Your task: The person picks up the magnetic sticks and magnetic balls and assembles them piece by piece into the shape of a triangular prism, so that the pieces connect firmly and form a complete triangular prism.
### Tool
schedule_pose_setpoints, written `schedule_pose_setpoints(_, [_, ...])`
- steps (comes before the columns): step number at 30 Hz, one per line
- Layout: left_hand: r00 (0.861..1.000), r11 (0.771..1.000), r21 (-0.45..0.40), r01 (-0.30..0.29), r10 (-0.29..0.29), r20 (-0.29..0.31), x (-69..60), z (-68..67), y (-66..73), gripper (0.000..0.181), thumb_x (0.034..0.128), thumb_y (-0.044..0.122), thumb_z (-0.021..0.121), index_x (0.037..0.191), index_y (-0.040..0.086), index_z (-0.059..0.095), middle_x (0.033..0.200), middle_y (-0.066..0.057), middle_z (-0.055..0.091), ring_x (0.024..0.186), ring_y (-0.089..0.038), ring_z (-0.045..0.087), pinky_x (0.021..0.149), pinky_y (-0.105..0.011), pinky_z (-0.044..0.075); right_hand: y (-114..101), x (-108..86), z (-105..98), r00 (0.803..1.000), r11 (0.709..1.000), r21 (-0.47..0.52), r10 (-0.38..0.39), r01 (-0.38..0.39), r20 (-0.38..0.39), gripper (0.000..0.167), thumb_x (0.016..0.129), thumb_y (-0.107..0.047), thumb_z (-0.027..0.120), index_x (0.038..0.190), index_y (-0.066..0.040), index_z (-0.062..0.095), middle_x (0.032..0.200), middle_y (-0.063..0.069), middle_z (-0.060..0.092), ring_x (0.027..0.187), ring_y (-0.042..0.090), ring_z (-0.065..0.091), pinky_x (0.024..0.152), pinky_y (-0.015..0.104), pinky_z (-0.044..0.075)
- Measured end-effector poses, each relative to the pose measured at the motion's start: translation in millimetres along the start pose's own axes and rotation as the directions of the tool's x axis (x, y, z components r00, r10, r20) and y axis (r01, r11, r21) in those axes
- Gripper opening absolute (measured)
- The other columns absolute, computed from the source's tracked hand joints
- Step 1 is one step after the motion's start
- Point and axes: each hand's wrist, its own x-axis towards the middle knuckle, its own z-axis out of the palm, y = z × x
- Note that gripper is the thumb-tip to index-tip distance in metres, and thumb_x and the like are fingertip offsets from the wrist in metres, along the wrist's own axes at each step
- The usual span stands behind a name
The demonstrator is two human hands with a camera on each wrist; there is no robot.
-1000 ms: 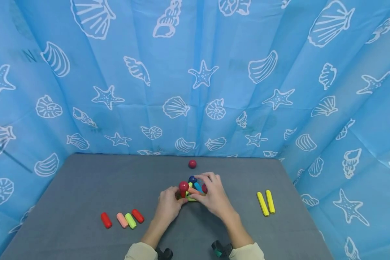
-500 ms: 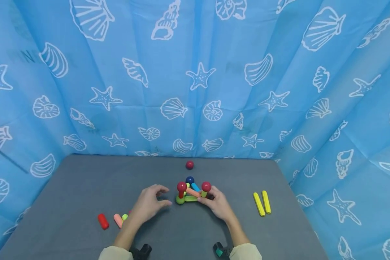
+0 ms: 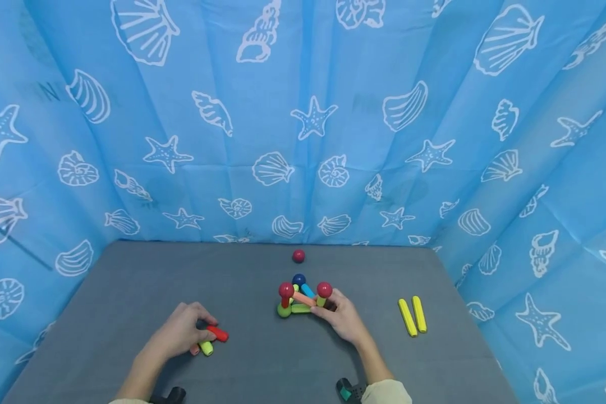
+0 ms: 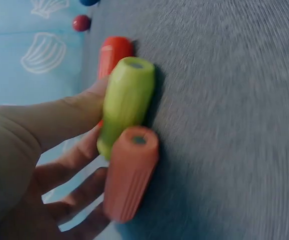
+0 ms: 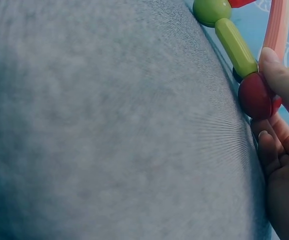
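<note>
One blue curtain point(image 3: 202, 140), printed with white shells and starfish, is hung behind and beside a grey table point(image 3: 262, 370). Two bare hands are extended over the surface, well apart. By the left hand point(image 3: 182, 331), one end of a short red stick point(image 3: 219, 334) is pinched between thumb and forefinger; how firmly cannot be told. By the right hand point(image 3: 343, 321), a low corner of a stick-and-ball frame point(image 3: 304, 299) is gripped, thumb and curled fingers set about a dark red ball point(image 5: 256, 96). The frame is seated near the middle of the table, with two red balls point(image 3: 286, 289) carried high on its uprights point(image 3: 321, 302).

Risk, as judged: if that corner were tugged or twisted by the right hand, a joint would probably be parted, and the raised balls could be dropped.

Well to the right, two yellow sticks point(image 3: 413, 315) are laid side by side. Close under the left hand, a short green stick point(image 3: 206, 348) and a short pink stick point(image 3: 194, 349) are crowded together. Risk: since almost no gap is left around the thumb, either could be knocked or dragged along by a careless pull.

Smallest, a loose red ball point(image 3: 298, 256) is noted behind the frame, touched by neither hand; were the table jolted, it could be set rolling.
</note>
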Motion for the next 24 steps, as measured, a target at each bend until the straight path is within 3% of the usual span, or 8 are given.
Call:
schedule_pose_setpoints(3, [1.000,0.999,0.033,-0.012,0.013,-0.025,6.2,4.9,4.6,0.016,0.0802,0.032,0.086,0.093,0.029,0.078,0.107,0.005,0.066,0.094,-0.019,0.050,0.072,-0.036,0.049,8,1.5,1,1.000,1.000,0.007,-0.002,0.002,0.012,0.019,0.090,-0.022,0.079,0.109,-0.021,0.075,0.112,0.004,0.065,0.093,0.011,0.054,0.083,0.025,0.045])
schedule_pose_setpoints(7, [0.986,0.996,0.039,-0.082,0.087,-0.142,16.9,5.1,26.4,0.015,0.0885,0.039,0.078,0.100,0.030,0.075,0.107,0.006,0.070,0.101,-0.018,0.057,0.084,-0.045,0.050,12,2.2,0,0.999,1.000,0.014,-0.028,0.028,0.021,0.019,0.090,-0.027,0.078,0.109,-0.022,0.074,0.110,0.002,0.064,0.093,0.011,0.055,0.083,0.026,0.046])
schedule_pose_setpoints(10, [0.956,0.988,-0.066,-0.141,0.119,-0.268,24.4,4.5,62.0,0.020,0.0916,0.037,0.076,0.109,0.027,0.073,0.110,0.004,0.071,0.106,-0.022,0.060,0.089,-0.048,0.052,13,2.0,-2,0.999,0.999,0.008,-0.043,0.043,0.007,0.020,0.090,-0.029,0.079,0.109,-0.023,0.075,0.109,0.002,0.064,0.093,0.011,0.056,0.083,0.027,0.046])
schedule_pose_setpoints(14, [0.900,0.952,-0.151,-0.267,0.191,-0.393,34.1,12.7,117.5,0.026,0.0902,0.034,0.078,0.113,0.025,0.072,0.110,0.004,0.069,0.105,-0.022,0.057,0.086,-0.042,0.052,14,1.7,-3,0.999,0.999,0.005,-0.044,0.044,-0.003,0.020,0.089,-0.029,0.079,0.109,-0.024,0.075,0.109,0.001,0.065,0.094,0.011,0.056,0.084,0.027,0.046])
schedule_pose_setpoints(18, [0.863,0.913,-0.158,-0.376,0.283,-0.420,45.7,29.1,154.9,0.025,0.0881,0.032,0.081,0.110,0.025,0.073,0.107,0.006,0.068,0.100,-0.015,0.052,0.079,-0.031,0.048,14,2.4,-2,0.999,0.999,0.013,-0.042,0.042,0.000,0.021,0.090,-0.027,0.079,0.109,-0.023,0.075,0.109,0.002,0.065,0.092,0.009,0.056,0.082,0.025,0.047])
schedule_pose_setpoints(21, [0.859,0.903,-0.151,-0.403,0.316,-0.402,52.6,41.0,167.2,0.023,0.0864,0.031,0.083,0.107,0.023,0.074,0.106,0.005,0.069,0.097,-0.014,0.051,0.074,-0.029,0.047,14,2.9,0,0.999,0.999,0.020,-0.047,0.047,-0.005,0.020,0.090,-0.024,0.079,0.109,-0.021,0.075,0.109,0.003,0.065,0.089,0.008,0.055,0.080,0.024,0.047])
schedule_pose_setpoints(24, [0.865,0.908,-0.131,-0.397,0.323,-0.384,56.5,50.0,170.7,0.021,0.0846,0.027,0.085,0.103,0.022,0.075,0.105,0.005,0.070,0.098,-0.018,0.052,0.073,-0.029,0.047,12,2.1,1,0.999,0.999,0.018,-0.051,0.051,-0.017,0.017,0.090,-0.020,0.079,0.106,-0.018,0.075,0.109,0.006,0.065,0.088,0.008,0.055,0.079,0.024,0.047])
